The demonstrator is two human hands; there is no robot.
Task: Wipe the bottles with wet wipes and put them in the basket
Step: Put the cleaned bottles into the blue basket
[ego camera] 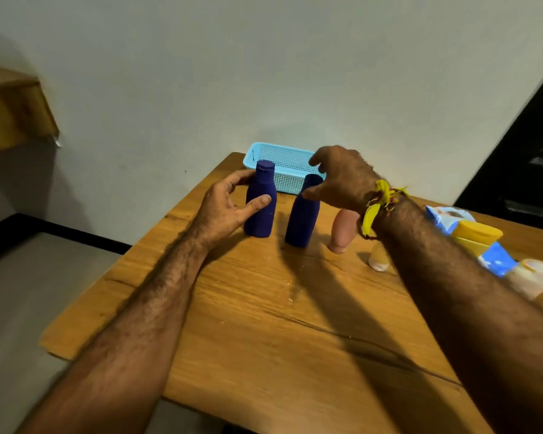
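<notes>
While both dark blue bottles stand upright on the wooden table [295, 324] before the basket [287, 170], left hand [223, 208] grasps left bottle [261, 205]; right hand [342, 177], fingers loosely curled, touches right bottle [303, 219] at its top

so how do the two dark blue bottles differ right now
The left blue bottle stands farther back, its flat cap fully visible; the right blue bottle stands nearer, its top hidden under the right hand. The left hand grips the left bottle's side; the right hand comes over the other's top. Both stand upright, same colour and shape.
</notes>
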